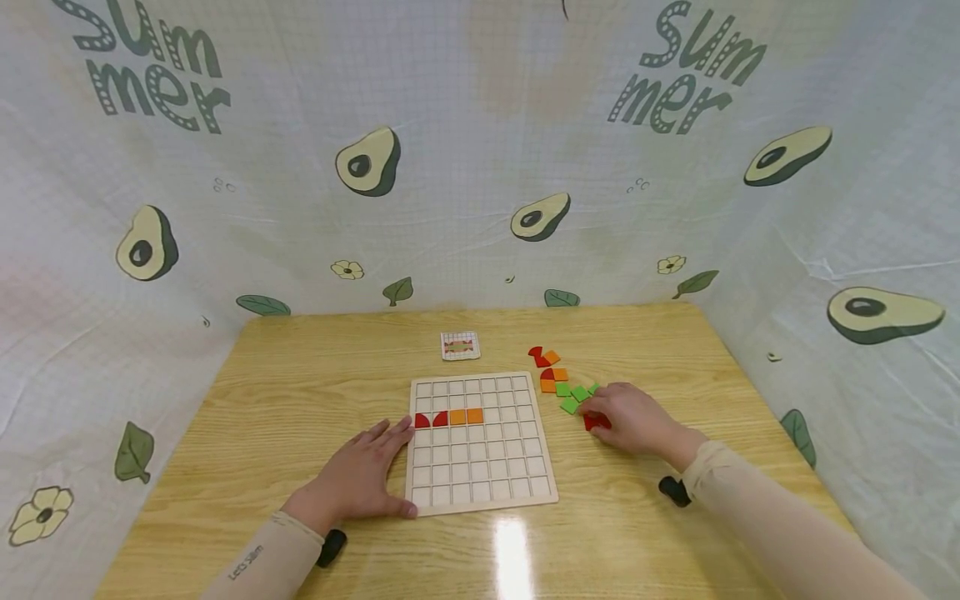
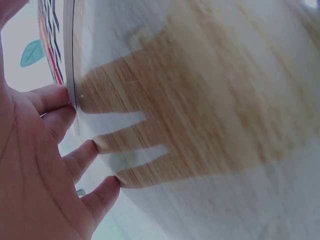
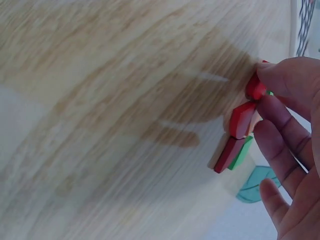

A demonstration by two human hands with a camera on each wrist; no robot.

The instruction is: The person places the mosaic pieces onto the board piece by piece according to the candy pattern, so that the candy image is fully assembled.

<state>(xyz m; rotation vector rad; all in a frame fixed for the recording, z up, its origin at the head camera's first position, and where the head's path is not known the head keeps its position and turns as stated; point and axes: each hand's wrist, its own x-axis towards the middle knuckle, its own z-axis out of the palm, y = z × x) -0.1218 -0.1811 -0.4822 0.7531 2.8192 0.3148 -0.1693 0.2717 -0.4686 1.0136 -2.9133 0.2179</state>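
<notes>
A square wooden grid board (image 1: pixel 480 467) lies in the middle of the table, with two red curved tiles (image 1: pixel 440 419) and two orange square tiles (image 1: pixel 466 416) in one row near its top. My left hand (image 1: pixel 358 473) rests at the board's left edge, fingers spread and fairly straight. Right of the board, my right hand (image 1: pixel 630 419) pinches a red tile (image 3: pixel 256 87) between thumb and index finger, low at the table. More red tiles (image 3: pixel 242 119) lie beside its fingertips, and green tiles (image 1: pixel 570 405) sit just left of the hand, partly hidden by it.
A small pattern card (image 1: pixel 460 347) lies behind the board. Loose red and orange tiles (image 1: pixel 553 381) are scattered off the board's upper right corner. A printed cloth (image 1: pixel 465 250) hangs around the back and sides of the wooden table (image 1: pixel 315 358).
</notes>
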